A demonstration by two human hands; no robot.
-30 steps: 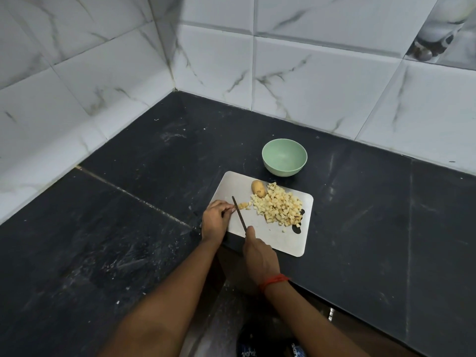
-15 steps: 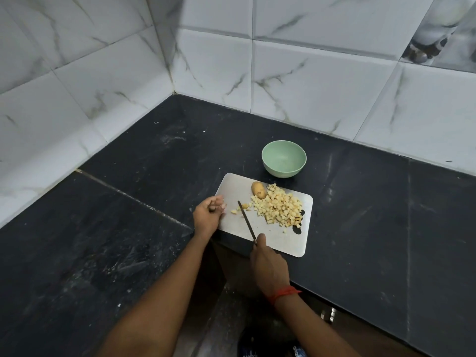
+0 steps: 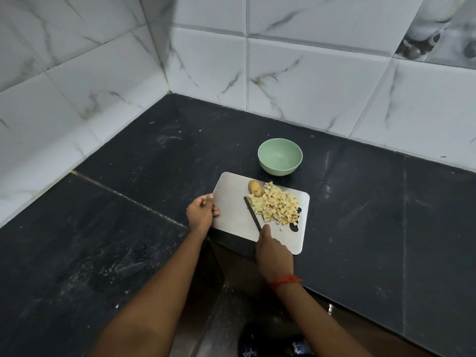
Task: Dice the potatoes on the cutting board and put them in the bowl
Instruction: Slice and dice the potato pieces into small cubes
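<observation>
The cutting board [image 3: 231, 204] lies flat on the black bench [image 3: 128, 202], close to the bench's 6 o'clock edge, with its cut-out handle hole [image 3: 295, 224] toward 3 o'clock. The diced potato [image 3: 278, 204] forms one loose pile that covers the board from centre to 3 o'clock, and a few stray cubes lie at the pile's 6 o'clock side. One whole potato [image 3: 255, 188], skin on, rests on the board at 12 o'clock and touches the pile's 10 o'clock edge. The green bowl [image 3: 279, 171] stands upright on the bench just beyond the board at 12 o'clock, near it but not touching. All the dice that show lie on the board. The left hand [image 3: 202, 212] is at the board's 9 o'clock edge. Its fingers [image 3: 215, 211] are curled and grasp that edge, with one fingertip lying on the top surface. The right hand [image 3: 274, 253] is over the board's 6 o'clock edge. Its fingers [image 3: 266, 229] are clenched round the handle of the knife [image 3: 253, 215], and the handle itself is hidden inside the fist. The dark blade points toward 11 o'clock and lies against the pile's 9 o'clock side, with its tip near the whole potato. A red thread [image 3: 286, 280] circles the right wrist. White marble-pattern tiles [image 3: 309, 81] line the walls at 12 and 9 o'clock.
</observation>
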